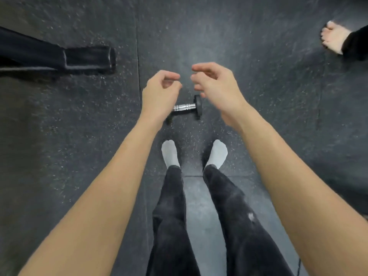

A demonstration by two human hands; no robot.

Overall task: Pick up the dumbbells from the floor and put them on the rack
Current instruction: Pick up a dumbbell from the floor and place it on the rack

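Note:
A small dumbbell (187, 107) with a chrome handle and black end plates lies on the dark rubber floor, just ahead of my feet. Its left end is hidden behind my left wrist. My left hand (160, 92) hovers above it with fingers loosely curled, holding nothing. To the right, my right hand (214, 84) floats above the dumbbell's right plate, its fingers also loosely curled and holding nothing. Neither hand touches the dumbbell. No rack is in view.
My white-socked feet (170, 154) stand close behind the dumbbell. A black base of gym equipment (87, 58) lies on the floor at the left. Another person's bare foot (334, 37) stands at the far upper right. Speckled rubber floor (258, 56) spreads around.

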